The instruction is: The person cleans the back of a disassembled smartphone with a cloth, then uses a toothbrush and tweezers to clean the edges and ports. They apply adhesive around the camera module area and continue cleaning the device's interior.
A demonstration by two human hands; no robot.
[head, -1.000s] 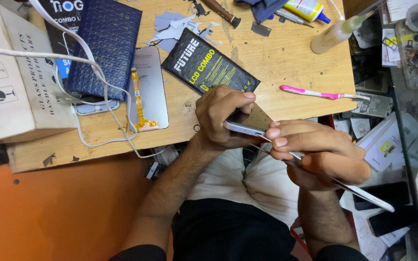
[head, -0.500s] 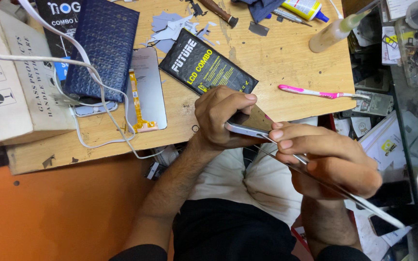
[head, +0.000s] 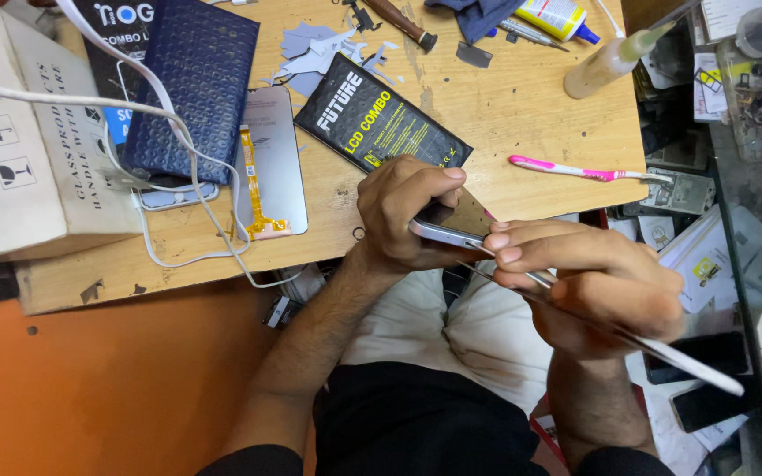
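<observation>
Wooden workbench [head: 522,115] fills upper frame. Cardboard box [head: 19,141] at upper left, dark blue bubble pouch [head: 191,88] just beside it, white cable [head: 160,132] looping over both. Black flat package [head: 381,119] at top centre. Left hand [head: 403,220] at centre, fingers wrapped around phone [head: 456,225] at bench edge. Right hand [head: 593,282] at centre right, fingers closed on long thin metal tool [head: 654,348], tip meeting phone edge. Pink toothbrush [head: 575,169] on bench above the hands.

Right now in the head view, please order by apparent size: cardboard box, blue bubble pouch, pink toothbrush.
1. cardboard box, partly cut off by the frame
2. blue bubble pouch
3. pink toothbrush, much the smallest
</observation>
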